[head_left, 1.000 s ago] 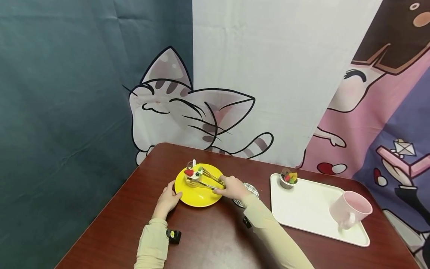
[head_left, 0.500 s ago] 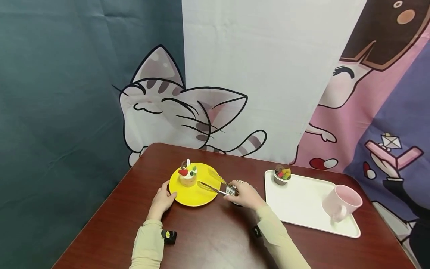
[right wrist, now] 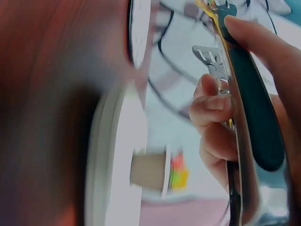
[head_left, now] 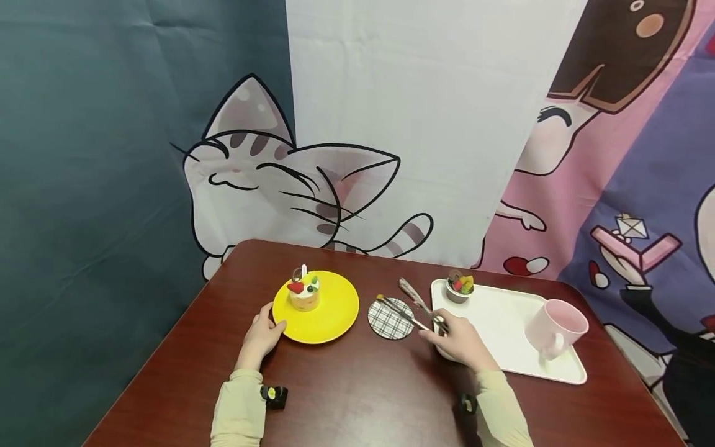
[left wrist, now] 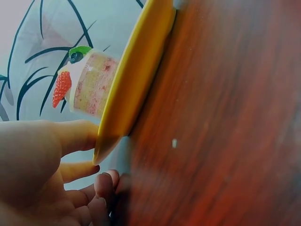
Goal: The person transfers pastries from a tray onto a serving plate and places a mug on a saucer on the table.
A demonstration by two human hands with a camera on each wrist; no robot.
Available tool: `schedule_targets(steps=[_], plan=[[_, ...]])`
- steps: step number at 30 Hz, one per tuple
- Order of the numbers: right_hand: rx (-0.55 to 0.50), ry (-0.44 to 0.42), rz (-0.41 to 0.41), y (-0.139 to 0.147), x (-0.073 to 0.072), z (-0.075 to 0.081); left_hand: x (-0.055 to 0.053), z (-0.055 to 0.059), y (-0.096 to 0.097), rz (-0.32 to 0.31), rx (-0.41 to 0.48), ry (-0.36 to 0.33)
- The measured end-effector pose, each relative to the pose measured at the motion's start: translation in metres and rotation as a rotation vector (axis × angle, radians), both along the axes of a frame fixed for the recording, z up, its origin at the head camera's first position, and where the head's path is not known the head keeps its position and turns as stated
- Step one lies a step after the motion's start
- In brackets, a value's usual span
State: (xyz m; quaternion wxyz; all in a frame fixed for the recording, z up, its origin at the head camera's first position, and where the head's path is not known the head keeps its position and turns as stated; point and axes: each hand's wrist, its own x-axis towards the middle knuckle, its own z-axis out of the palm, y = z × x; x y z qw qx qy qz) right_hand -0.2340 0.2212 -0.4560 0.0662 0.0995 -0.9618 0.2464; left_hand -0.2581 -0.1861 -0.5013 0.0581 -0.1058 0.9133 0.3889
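In the head view my left hand point(head_left: 261, 336) holds the left rim of a yellow plate point(head_left: 334, 313). The left wrist view shows its thumb and a finger point(left wrist: 77, 172) pinching the plate's edge. On the plate stands a small cake cup point(head_left: 305, 299) topped with a strawberry, berries and a green leaf. My right hand point(head_left: 462, 343) grips metal tongs point(head_left: 412, 293), their arms spread with nothing between the tips. The tongs' dark green grip point(right wrist: 256, 108) shows in the right wrist view. Below the tongs lies a round checked coaster point(head_left: 385, 324). The right palm is hidden.
On the right, a white tray point(head_left: 503, 329) carries a fruit-topped dessert cup point(head_left: 459, 290) at its back left corner and a pink mug point(head_left: 553, 329) on its right side. The brown table point(head_left: 346, 385) ends before printed curtains point(head_left: 346, 93).
My right hand and the tongs have moved right, away from the cake cup, to between the coaster and the tray. The cake cup stays on the plate. My left hand keeps its hold.
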Motion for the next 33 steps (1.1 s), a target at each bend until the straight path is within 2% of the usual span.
schedule_targets(steps=[8,13,18,24,31,33], plan=[[-0.004,0.027,-0.199,0.059,0.034,-0.009,0.004,0.000,-0.001,-0.007,0.000,-0.006],[-0.036,0.041,-0.319,0.084,0.047,-0.011,0.005,-0.001,-0.003,-0.016,0.011,-0.006],[-0.055,0.021,-0.341,0.097,0.047,-0.011,0.001,-0.002,-0.002,-0.020,0.018,-0.004],[-0.068,-0.064,-0.354,0.103,0.042,-0.015,0.000,-0.003,-0.004,-0.022,0.015,-0.006],[-0.242,-0.221,-0.358,0.111,0.031,-0.018,0.000,-0.002,-0.003,-0.026,0.014,-0.010],[-0.262,-0.261,-0.357,0.114,0.027,-0.019,0.000,-0.001,-0.003,-0.028,0.013,-0.012]])
